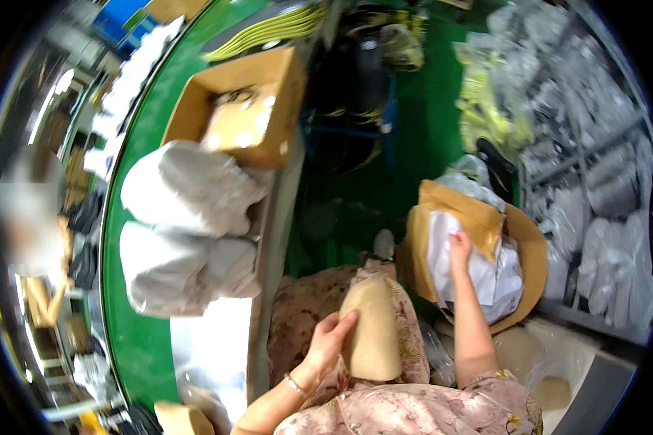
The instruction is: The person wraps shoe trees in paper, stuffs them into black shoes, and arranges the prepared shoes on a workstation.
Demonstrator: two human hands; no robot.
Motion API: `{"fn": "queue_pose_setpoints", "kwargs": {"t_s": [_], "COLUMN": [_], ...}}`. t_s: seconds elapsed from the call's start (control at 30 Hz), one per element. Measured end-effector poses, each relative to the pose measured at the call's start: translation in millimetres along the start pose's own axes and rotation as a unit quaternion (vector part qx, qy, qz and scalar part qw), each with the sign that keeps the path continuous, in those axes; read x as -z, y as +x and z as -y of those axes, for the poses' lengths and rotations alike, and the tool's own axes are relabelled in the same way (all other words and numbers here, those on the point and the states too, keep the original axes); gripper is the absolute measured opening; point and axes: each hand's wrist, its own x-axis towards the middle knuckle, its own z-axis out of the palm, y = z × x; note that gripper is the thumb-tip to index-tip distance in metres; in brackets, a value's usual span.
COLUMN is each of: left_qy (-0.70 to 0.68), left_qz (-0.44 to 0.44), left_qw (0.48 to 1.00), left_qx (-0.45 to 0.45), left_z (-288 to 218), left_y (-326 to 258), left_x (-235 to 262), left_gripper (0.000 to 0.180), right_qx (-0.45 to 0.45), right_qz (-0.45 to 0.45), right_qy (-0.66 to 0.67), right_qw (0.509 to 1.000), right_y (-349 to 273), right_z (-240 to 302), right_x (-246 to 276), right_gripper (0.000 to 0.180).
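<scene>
My left hand (329, 342) is closed on the near-left edge of a beige, smooth, rounded pad-like piece (372, 333), thumb on top and fingers partly hidden beneath. The piece lies over my lap, on a pink floral garment (308, 301). To the right, my right arm reaches into an open cardboard carton (533, 254). There my right hand (459, 251) has its fingers pinched together at a white sheet (440, 250), which looks like paper or thin plastic. More white wrapping shows below the hand.
Along my left runs a green-topped bench (141, 348) with two white-wrapped bundles (185, 188) and an open carton (290, 94). A metal rack (595, 148) of plastic-bagged goods stands right. Yellow-edged dark pieces (276, 32) lie at the far end. Another person (43, 304) is across the bench.
</scene>
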Motion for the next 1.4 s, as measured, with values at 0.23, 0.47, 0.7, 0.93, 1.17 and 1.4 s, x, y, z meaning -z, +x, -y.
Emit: {"fn": "queue_pose_setpoints", "kwargs": {"t_s": [0.23,0.47,0.7,0.93,1.17,1.4], "left_qy": [-0.016,-0.082,-0.179,-0.092,-0.077,-0.175], "left_qz": [0.015,-0.045,0.020,0.024,0.021,0.020], "left_qw": [0.999,0.987,0.971,0.976,0.958,0.961], "left_qx": [-0.033,-0.129,-0.159,-0.195,-0.277,-0.215], "left_z": [22.9,24.8,22.2,32.0,29.3,32.9], "left_y": [-1.0,5.1,-11.3,-37.5,-56.4,-63.3], "left_x": [2.9,28.2,28.1,43.0,56.2,68.7], "left_gripper": [0.029,0.020,0.020,0.018,0.013,0.014], "right_qx": [-0.087,0.017,0.309,0.355,0.430,0.457], "right_qz": [0.244,0.535,0.520,0.523,0.460,0.434], "right_qy": [0.177,0.140,-0.010,-0.025,-0.004,0.041], "right_qw": [0.949,0.833,0.796,0.774,0.777,0.775], "right_y": [-48.9,-156.6,-240.9,-264.7,-276.5,-296.7], "right_z": [124.5,262.0,291.3,296.1,308.5,340.7], "right_x": [71.0,75.9,52.0,41.5,44.9,39.8], "right_gripper": [0.005,0.006,0.010,0.012,0.009,0.007]}}
